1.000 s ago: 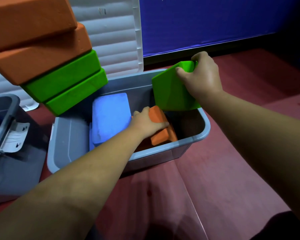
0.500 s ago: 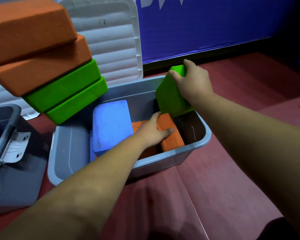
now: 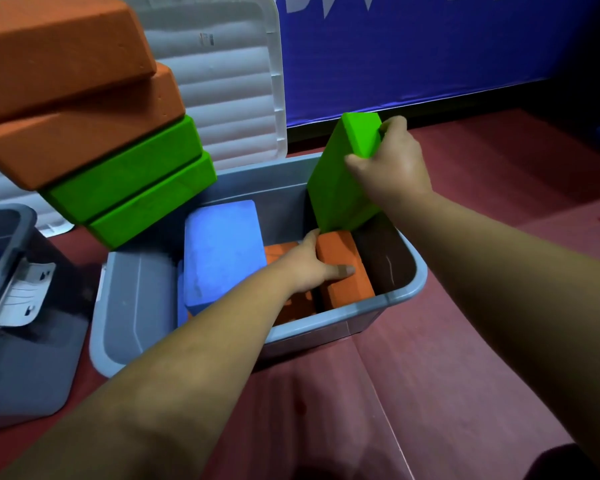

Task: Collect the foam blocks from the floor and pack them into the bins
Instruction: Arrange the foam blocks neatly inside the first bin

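At the right end of the open grey plastic bin [image 3: 125, 299], the right hand [image 3: 392, 168] clenches round the top edge of a green rectangular foam block [image 3: 340, 188]. Compared with one second ago, this block has turned from broad-face-on to a steep, nearly upright tilt. Its lower end now dips below the far rim, just behind an orange rectangular foam block [image 3: 343, 275].

The left hand [image 3: 309, 268] grasps that orange block, thumb across its top face. The block has dropped from a raised tilt to lie flatter, near the near wall. By all appearances, the left hand is holding the packed blocks aside so the green block can slide into the dark gap at the right end. Insertion has begun but is not complete.

Further left in the bin, a blue rectangular foam block [image 3: 222, 251] lies on top, and a second orange foam block [image 3: 279, 252] shows beside the left wrist.

A stack of two orange and two green foam blocks [image 3: 94, 133] overhangs the far-left corner; its support is out of view. A white ribbed plastic lid [image 3: 232, 98] stands behind the bin, before a blue wall panel [image 3: 430, 46]. A second grey bin [image 3: 21, 223] with a white latch [image 3: 23, 296] sits at the left on the red floor [image 3: 516, 174].

The gap looks narrow, so the green block may catch on the orange block's far end.
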The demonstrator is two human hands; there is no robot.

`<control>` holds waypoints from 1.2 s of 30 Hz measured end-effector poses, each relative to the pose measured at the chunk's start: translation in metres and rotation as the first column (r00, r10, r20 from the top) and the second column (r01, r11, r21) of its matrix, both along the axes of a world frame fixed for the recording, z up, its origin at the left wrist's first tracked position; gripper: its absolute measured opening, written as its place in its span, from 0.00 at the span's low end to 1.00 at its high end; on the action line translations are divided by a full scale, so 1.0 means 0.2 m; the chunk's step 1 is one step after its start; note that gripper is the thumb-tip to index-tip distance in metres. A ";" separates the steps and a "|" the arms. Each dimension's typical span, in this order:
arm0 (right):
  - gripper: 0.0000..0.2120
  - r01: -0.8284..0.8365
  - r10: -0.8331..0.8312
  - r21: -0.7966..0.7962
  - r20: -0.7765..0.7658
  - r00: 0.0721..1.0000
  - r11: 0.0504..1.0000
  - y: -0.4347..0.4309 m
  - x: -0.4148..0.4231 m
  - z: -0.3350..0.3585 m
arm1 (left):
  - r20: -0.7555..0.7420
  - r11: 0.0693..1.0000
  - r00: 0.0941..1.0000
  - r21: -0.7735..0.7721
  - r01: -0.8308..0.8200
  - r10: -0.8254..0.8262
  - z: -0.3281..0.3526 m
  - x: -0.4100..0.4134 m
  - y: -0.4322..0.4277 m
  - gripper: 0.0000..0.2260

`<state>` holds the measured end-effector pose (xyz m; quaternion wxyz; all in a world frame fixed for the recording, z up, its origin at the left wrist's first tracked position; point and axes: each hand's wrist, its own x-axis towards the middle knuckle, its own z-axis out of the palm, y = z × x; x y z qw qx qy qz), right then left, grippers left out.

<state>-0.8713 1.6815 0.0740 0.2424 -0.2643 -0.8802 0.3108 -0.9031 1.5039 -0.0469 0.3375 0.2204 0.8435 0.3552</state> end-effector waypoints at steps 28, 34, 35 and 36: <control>0.28 -0.273 0.178 0.121 0.504 0.845 0.954 0.00 -0.08 -0.14 | 0.378 0.985 0.920 0.086 -0.147 0.104 -0.06 -0.03 0.10 0.65; 0.30 -0.314 0.174 0.125 0.619 0.766 0.941 -0.03 -0.09 -0.24 | 0.376 0.990 0.925 0.104 -0.097 0.051 -0.10 -0.05 0.10 0.55; 0.30 -0.320 0.171 0.125 0.636 0.752 0.939 -0.04 -0.10 -0.25 | 0.336 0.991 0.941 0.116 -0.073 0.030 -0.11 -0.06 0.10 0.57; 0.30 -0.324 0.170 0.125 0.647 0.743 0.938 -0.05 -0.11 -0.26 | 0.306 0.991 0.952 0.119 -0.057 0.018 -0.12 -0.07 0.10 0.59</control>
